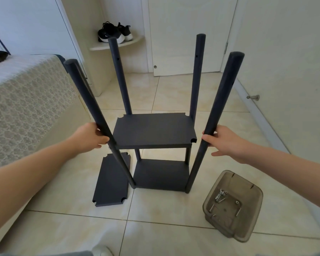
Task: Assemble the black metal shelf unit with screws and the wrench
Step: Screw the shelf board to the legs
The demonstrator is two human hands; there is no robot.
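Observation:
The black shelf unit stands upright on the tiled floor, with a bottom shelf and a middle shelf between several round posts. My left hand grips the near left post at the height of the middle shelf. My right hand holds the near right post, thumb against it and fingers reaching behind. A loose black shelf panel lies flat on the floor left of the unit. A translucent brown plastic box at the right holds screws and small fittings. No wrench is visible.
A bed with a patterned cover runs along the left. White doors and a wall stand behind the unit. Black and white sneakers sit on a low corner shelf. A door stopper sticks out of the right wall.

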